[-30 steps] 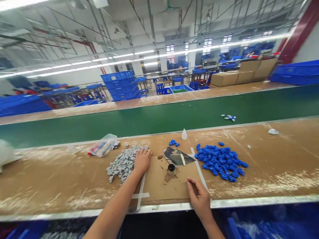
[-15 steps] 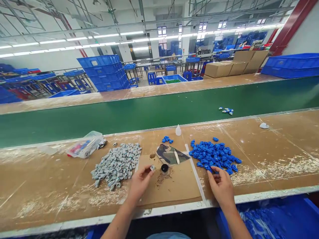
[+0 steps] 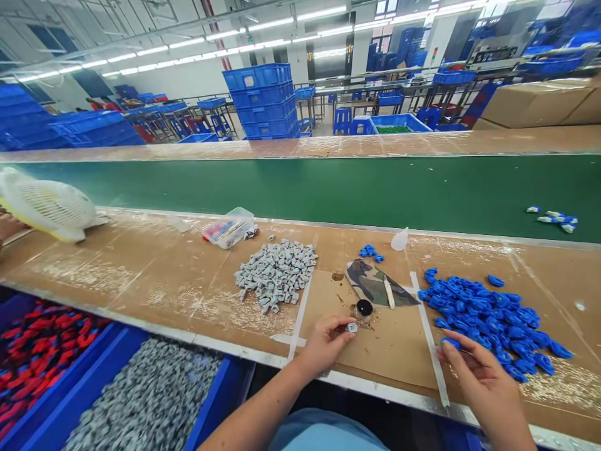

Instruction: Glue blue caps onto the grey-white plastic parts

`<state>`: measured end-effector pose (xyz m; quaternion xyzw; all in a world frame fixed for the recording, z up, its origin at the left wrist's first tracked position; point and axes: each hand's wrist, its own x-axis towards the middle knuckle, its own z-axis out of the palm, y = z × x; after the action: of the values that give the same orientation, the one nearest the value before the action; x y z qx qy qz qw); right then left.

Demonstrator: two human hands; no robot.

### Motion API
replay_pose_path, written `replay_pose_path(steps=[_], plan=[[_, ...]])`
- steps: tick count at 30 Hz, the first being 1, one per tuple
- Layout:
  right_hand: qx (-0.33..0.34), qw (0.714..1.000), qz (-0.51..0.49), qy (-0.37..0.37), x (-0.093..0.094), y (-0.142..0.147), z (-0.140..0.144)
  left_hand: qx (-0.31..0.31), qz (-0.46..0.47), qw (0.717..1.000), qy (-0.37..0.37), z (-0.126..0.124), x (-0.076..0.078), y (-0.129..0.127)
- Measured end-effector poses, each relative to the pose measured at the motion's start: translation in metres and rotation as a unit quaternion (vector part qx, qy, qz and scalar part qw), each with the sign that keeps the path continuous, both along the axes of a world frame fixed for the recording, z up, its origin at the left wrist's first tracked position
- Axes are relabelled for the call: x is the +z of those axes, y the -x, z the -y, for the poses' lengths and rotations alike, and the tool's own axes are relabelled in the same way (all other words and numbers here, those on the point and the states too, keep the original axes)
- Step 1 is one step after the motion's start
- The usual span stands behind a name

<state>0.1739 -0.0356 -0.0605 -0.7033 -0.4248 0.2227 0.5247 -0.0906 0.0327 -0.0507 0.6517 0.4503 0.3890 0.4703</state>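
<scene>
My left hand point(image 3: 328, 341) pinches a small grey plastic part point(image 3: 352, 327) over the cardboard sheet, just left of a small round pot with a black top point(image 3: 364, 308). My right hand point(image 3: 483, 376) holds a small blue plastic part point(image 3: 451, 342) between thumb and fingers, at the near left edge of the blue parts pile point(image 3: 488, 313). To the left of the cardboard lies a pile of grey parts point(image 3: 277, 272). Behind the pot a white tool point(image 3: 389, 292) rests on a camouflage cloth point(image 3: 370, 282).
A white dropper bottle point(image 3: 400, 239) stands behind the cloth near a few blue parts point(image 3: 370, 252). The green belt point(image 3: 328, 191) runs beyond, with several blue-and-white pieces point(image 3: 558, 219). A clear box point(image 3: 230, 227) and a white fan point(image 3: 47, 203) are left; blue bins point(image 3: 126, 369) sit below.
The view has turned left, bringing the fan and lower bins into sight. My right hand has drawn slightly away from the pile with a blue part; my left still holds the grey part.
</scene>
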Motion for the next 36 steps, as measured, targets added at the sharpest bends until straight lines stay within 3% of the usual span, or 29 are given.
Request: replay_pose_path(steps=[2, 7, 13, 17, 20, 22, 25, 29, 36], plan=[[0.052, 0.992, -0.112, 0.019, 0.008, 0.021, -0.003, -0.004, -0.003, 1.0, 0.016, 0.001, -0.001, -0.002], [0.119, 0.962, -0.238, 0.059, 0.028, 0.062, -0.017, 0.002, -0.009, 1.0, 0.028, 0.005, -0.002, -0.003], [0.143, 0.941, -0.295, 0.085, 0.03, 0.07, -0.024, -0.018, -0.002, 1.0, -0.003, 0.009, 0.002, -0.003], [0.147, 0.966, -0.2, 0.071, 0.027, 0.067, -0.026, -0.024, 0.004, 1.0, -0.009, 0.008, 0.004, -0.004], [0.137, 0.99, -0.029, 0.009, 0.031, 0.066, -0.031, -0.022, 0.012, 1.0, -0.008, 0.007, 0.006, -0.004], [0.137, 0.983, 0.12, -0.025, 0.037, 0.065, -0.034, -0.022, 0.016, 1.0, -0.006, 0.007, 0.007, -0.005], [0.157, 0.944, 0.283, -0.065, 0.044, 0.066, -0.042, -0.02, 0.017, 1.0, -0.001, 0.007, 0.007, -0.005], [0.186, 0.912, 0.349, -0.112, 0.048, 0.067, -0.05, -0.021, 0.022, 1.0, 0.001, 0.007, 0.007, -0.006], [0.197, 0.906, 0.359, -0.108, 0.045, 0.065, -0.053, -0.025, 0.028, 0.999, 0.013, 0.007, 0.005, -0.008]])
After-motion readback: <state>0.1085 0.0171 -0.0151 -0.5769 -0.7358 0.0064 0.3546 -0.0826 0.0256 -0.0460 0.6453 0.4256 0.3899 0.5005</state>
